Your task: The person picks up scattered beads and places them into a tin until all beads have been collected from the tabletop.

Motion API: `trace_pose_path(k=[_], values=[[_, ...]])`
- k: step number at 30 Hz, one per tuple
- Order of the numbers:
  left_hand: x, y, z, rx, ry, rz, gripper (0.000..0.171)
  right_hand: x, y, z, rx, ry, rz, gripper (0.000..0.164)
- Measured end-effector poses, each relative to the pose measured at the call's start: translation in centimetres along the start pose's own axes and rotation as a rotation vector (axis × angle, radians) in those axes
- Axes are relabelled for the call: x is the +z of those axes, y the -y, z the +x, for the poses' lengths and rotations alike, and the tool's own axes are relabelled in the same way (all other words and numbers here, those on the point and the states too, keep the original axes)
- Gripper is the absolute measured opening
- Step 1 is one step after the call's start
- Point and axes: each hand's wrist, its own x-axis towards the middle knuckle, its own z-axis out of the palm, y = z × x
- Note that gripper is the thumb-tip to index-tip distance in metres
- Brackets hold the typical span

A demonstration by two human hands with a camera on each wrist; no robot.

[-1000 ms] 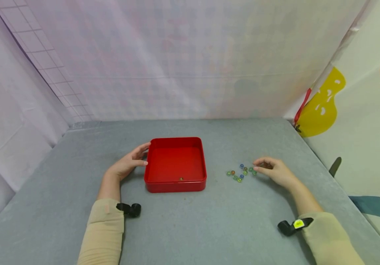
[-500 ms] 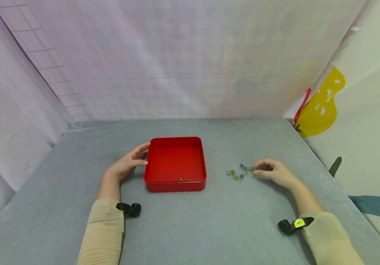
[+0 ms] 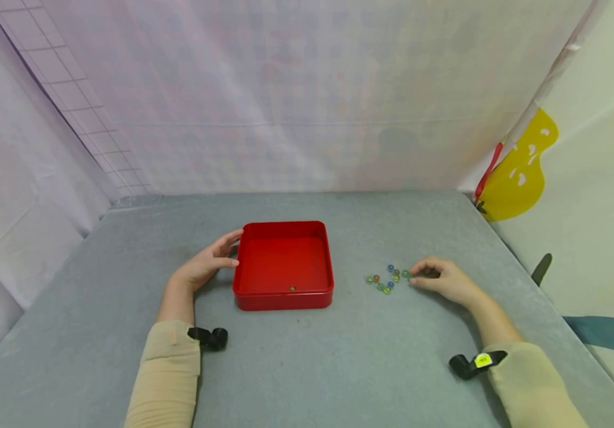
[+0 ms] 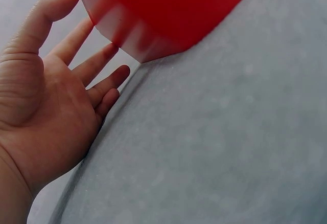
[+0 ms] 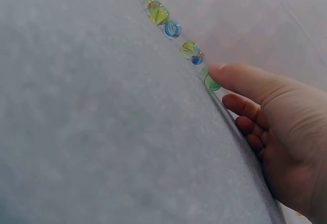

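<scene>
Left hand (image 3: 207, 264) braces, right hand (image 3: 443, 280) pinches.
Fingers spread wide against the glossy red square box (image 3: 284, 301), the left seemingly steadies it; right thumb and forefinger look closed on a round green glass marble (image 5: 213, 84), beside loose coloured glass marbles (image 3: 396, 279) near the box.

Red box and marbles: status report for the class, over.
Left hand against red box. Right hand at green marble, grip unclear. One marble inside box, others outside. No obstacle seen between.
</scene>
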Motion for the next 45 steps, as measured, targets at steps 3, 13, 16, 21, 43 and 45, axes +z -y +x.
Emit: trace_pose_path(k=[3,13,16,21,43,45], values=[[0.0,0.0,0.0,0.0,0.0,0.0,0.071,0.1,-1.5,0.3,0.002,-0.007,-0.003,0.021],[0.0,-0.1,0.0,-0.005,-0.005,-0.006,0.072,0.2,-1.5,0.3,-0.052,-0.023,-0.012,0.018],[0.0,-0.1,0.0,-0.004,-0.003,-0.005,0.072,0.2,-1.3,0.2,-0.077,-0.029,-0.012,0.017],[0.1,-0.1,-0.1,-0.004,-0.006,0.005,0.071,0.3,-1.2,0.2,-0.085,-0.029,-0.008,0.017],[0.1,0.2,0.1,0.009,-0.009,0.01,0.071,-0.1,-1.0,0.3,0.046,-0.02,0.019,0.026],[0.1,0.1,0.1,0.011,-0.007,0.008,0.071,-0.1,-1.1,0.4,0.046,-0.021,0.021,0.026]])
